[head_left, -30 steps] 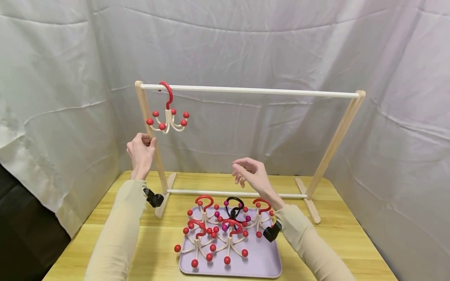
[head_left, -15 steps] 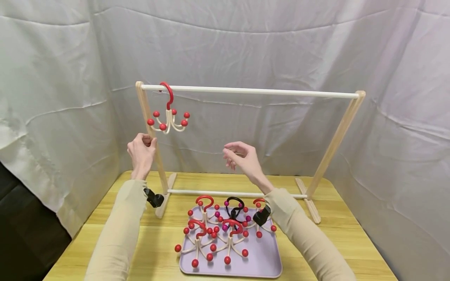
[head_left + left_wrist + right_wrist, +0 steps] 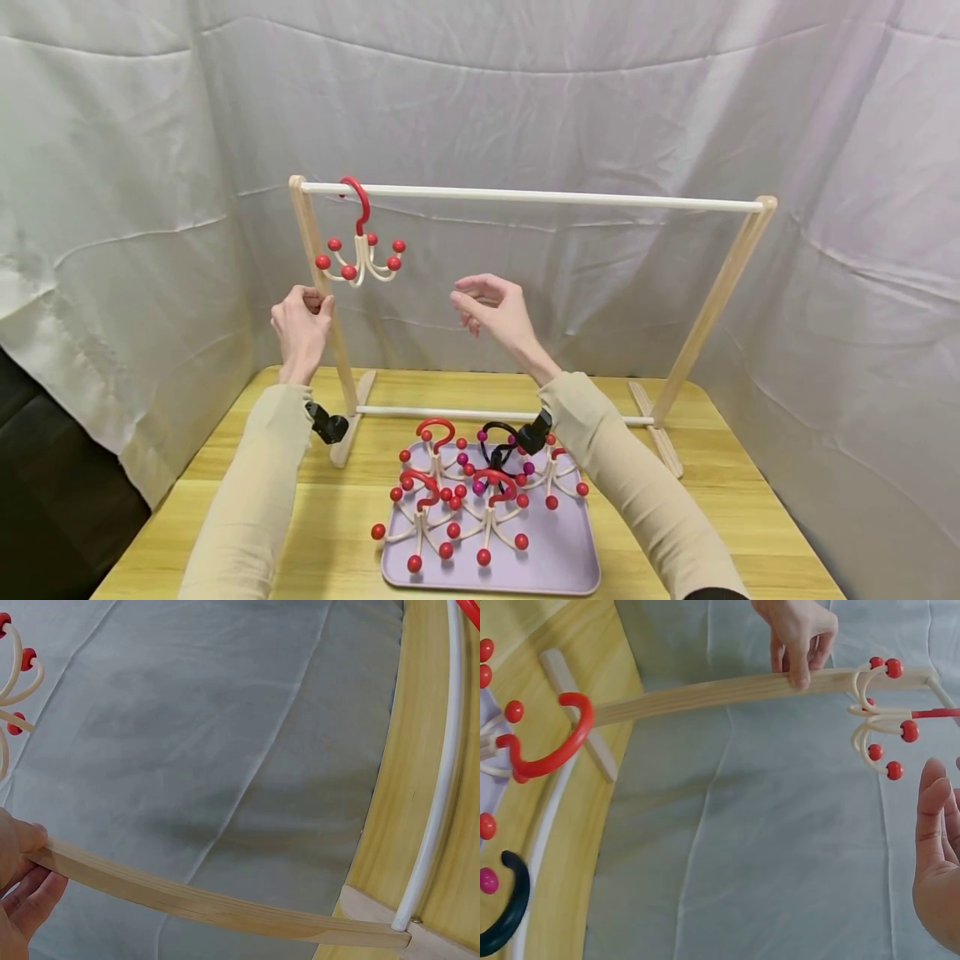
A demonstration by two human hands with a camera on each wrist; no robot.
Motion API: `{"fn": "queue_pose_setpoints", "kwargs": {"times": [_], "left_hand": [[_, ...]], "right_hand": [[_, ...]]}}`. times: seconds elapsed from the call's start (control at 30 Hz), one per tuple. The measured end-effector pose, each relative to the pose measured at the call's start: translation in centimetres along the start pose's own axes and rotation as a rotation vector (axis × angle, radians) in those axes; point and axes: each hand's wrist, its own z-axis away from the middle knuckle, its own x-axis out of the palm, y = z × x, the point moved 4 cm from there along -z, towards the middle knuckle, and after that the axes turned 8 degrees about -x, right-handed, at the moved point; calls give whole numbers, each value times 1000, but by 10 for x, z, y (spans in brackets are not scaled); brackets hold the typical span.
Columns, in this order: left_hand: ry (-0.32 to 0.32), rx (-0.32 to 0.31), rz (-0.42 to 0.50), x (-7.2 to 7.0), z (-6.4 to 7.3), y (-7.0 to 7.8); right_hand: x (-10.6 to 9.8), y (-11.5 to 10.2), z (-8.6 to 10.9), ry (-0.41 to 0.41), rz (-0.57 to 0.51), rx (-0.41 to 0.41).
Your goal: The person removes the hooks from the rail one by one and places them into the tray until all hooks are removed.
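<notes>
My left hand (image 3: 302,329) grips the left wooden post (image 3: 339,333) of a rack, thumb and fingers on either side of it, as the left wrist view (image 3: 30,896) shows. Just above hangs a red-hooked hanger (image 3: 361,237) with cream arms and red ball tips, its hook over the white top rod (image 3: 525,196). My right hand (image 3: 501,315) is in the air under the rod, right of that hanger, fingers loosely bent and nothing between them. In the right wrist view, this hand (image 3: 939,862) is apart from the hanging hanger (image 3: 885,716).
A lilac tray (image 3: 558,562) on the wooden table (image 3: 750,533) holds several red-hooked hangers (image 3: 491,512) and one black-hooked hanger (image 3: 495,454) with magenta balls. A lower white rod (image 3: 450,412) joins the rack's feet. The right post (image 3: 712,308) leans outward. Grey curtains (image 3: 562,100) surround the table.
My right hand has moved up and to the left, from above the tray's back edge toward the hanging hanger. The left hand stays on the post.
</notes>
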Motion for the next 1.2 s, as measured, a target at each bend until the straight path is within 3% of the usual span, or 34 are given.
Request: {"fn": "queue_pose_setpoints", "kwargs": {"times": [0.63,1.2], "left_hand": [[4,-1,-4,-1,0,-1],[7,4,2,-1,-2,-1]], "right_hand": [[30,-11,-37,19,-11,-10],[51,-13,-59,33,17,-7]]}}
